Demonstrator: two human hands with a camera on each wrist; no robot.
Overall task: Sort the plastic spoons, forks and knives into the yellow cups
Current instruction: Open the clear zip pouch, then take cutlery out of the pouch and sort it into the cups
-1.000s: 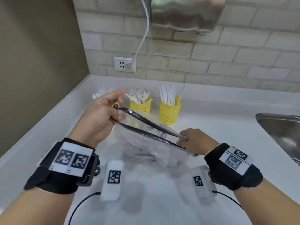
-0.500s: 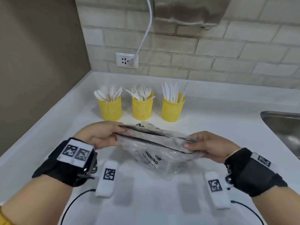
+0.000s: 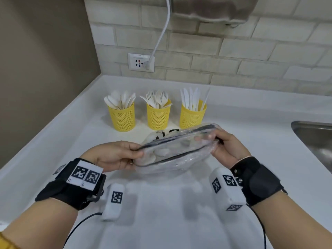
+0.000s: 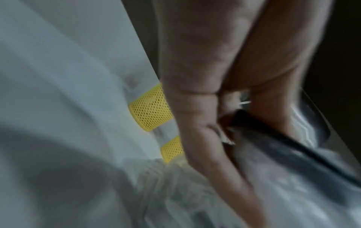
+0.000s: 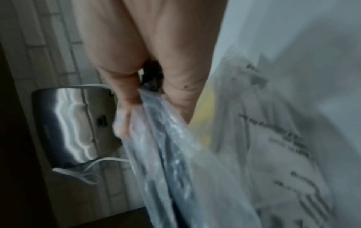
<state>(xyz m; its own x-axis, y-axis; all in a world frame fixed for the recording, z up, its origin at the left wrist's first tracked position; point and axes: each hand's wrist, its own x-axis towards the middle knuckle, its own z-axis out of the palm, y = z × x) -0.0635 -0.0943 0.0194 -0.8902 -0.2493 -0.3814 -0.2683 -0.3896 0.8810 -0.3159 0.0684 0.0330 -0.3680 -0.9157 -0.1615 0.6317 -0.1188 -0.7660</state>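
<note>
**newbie:** why's the bag up off the tabletop like that?

**regular:** so you can see into it. Your left hand pinches one end of the dark zip edge, your right hand pinches the other end, fingers curled round the plastic. Both grips pull outward, which keeps the mouth stretched into a slot. Looks like there's still white cutlery inside, too blurry to say which kind.

**newbie:** and the cups?

**regular:** three in a row just behind the bag: spoons in the cup furthest from the sink, forks in the middle, knives nearest the sink. Handles down, heads up, so you can tell each type at a glance. I'd guess you need to free one hand to reach in.
</note>
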